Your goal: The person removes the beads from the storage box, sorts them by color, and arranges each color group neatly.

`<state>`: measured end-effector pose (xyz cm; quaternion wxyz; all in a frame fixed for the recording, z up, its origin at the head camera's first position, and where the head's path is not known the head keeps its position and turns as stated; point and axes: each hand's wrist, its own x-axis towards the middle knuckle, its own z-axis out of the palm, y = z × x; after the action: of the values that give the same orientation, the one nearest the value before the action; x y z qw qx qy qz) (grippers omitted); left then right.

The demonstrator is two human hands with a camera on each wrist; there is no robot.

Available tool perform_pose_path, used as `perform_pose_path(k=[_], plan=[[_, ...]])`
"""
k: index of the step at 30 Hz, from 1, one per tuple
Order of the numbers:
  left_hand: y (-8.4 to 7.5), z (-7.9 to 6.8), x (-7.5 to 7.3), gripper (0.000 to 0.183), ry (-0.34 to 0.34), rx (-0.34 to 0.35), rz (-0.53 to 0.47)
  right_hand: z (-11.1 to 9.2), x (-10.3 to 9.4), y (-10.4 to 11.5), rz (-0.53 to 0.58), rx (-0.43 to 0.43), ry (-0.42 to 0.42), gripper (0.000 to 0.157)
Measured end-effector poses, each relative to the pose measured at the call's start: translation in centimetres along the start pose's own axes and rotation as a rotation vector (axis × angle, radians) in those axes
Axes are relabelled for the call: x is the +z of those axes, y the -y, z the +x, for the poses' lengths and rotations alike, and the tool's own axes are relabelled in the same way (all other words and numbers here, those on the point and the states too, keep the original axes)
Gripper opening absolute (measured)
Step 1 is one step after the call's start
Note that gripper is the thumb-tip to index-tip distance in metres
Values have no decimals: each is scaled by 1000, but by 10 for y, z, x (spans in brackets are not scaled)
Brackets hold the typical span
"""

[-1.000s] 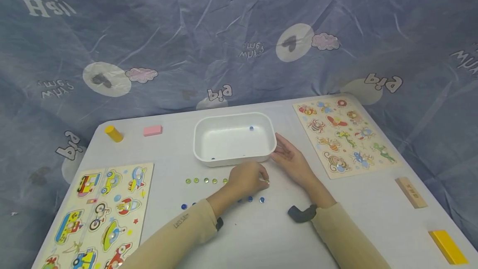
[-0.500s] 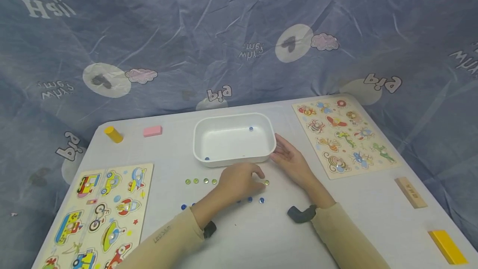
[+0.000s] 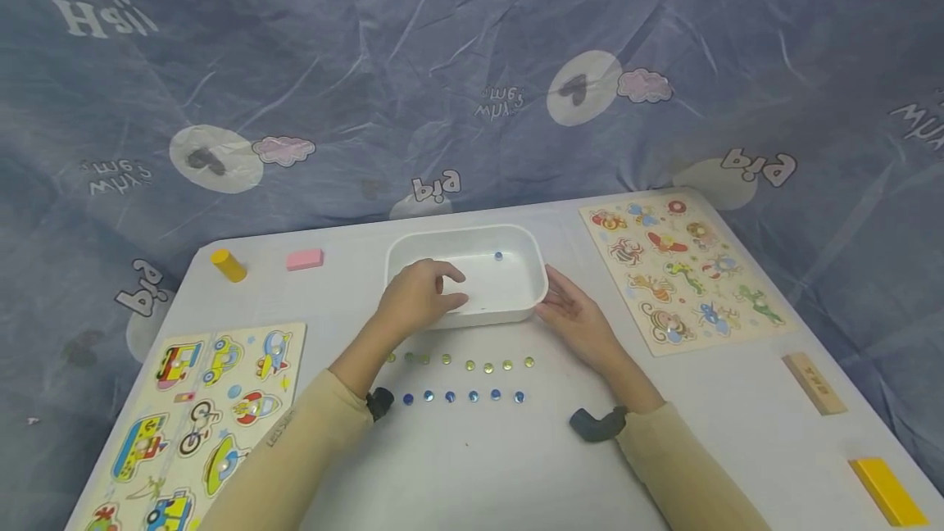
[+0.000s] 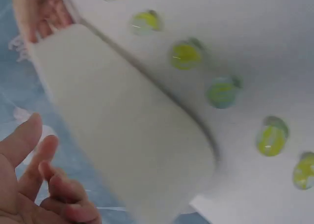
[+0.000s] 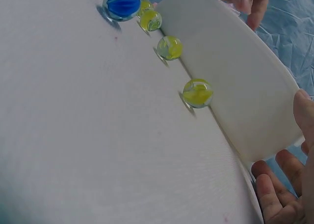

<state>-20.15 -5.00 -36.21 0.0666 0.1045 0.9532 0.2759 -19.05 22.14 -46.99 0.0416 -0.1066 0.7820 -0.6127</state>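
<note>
My left hand [image 3: 419,295] hovers over the front left part of a white plastic box [image 3: 463,319], thumb and fingers apart with nothing between them. At the box's front right corner rests my right hand [image 3: 578,319], its thumb by the rim and its fingers extended along the side wall. A row of yellow-green glass marbles [image 3: 487,368] lies on the table in front of the box. Nearer to me runs a row of blue marbles [image 3: 474,397], its left end hidden by my left wrist. Inside the box, one blue marble [image 3: 498,256] shows near the far right.
On the left lies a vehicle puzzle board [image 3: 254,367], and on the right an insect puzzle board [image 3: 627,285]. A yellow cylinder [image 3: 229,266] and a pink block [image 3: 305,260] stand at the back left. A wooden block [image 3: 814,383] and a yellow block [image 3: 887,491] lie along the right edge.
My left hand has let go of the yellow-green marble at the row's right end and moved left and away to the box. My right hand has stayed at the box corner.
</note>
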Motion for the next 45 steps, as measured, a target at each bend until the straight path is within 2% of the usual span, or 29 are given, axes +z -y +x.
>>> perform_pose_path(k=[4, 7, 12, 17, 22, 29, 35, 43, 45], plan=[[13, 21, 12, 29, 82, -45, -25, 0, 0, 0, 23, 1, 3, 68], [16, 34, 22, 30, 150, -48, -55, 0, 0, 1, 27, -7, 5, 68], [13, 49, 37, 26, 265, -23, -100, -1, 0, 1, 20, -15, 6, 67], [7, 59, 45, 21, 369, -10, -85, 0, 0, 0, 16, -20, 11, 67], [3, 68, 51, 23, 434, 29, -73, 1, 0, -1, 17, -24, 15, 67], [-4, 74, 57, 18, 448, 69, -79, -2, 2, 11, 31, -8, 25, 68], [-5, 75, 59, 15, 442, 60, -107, -6, 2, 28, 28, 3, 30, 68], [-1, 76, 61, 14, 415, 57, -97, -6, 1, 27, 35, 22, 19, 68], [-2, 77, 61, 10, 409, 62, -74, -4, 0, 19, 36, 12, 15, 69]])
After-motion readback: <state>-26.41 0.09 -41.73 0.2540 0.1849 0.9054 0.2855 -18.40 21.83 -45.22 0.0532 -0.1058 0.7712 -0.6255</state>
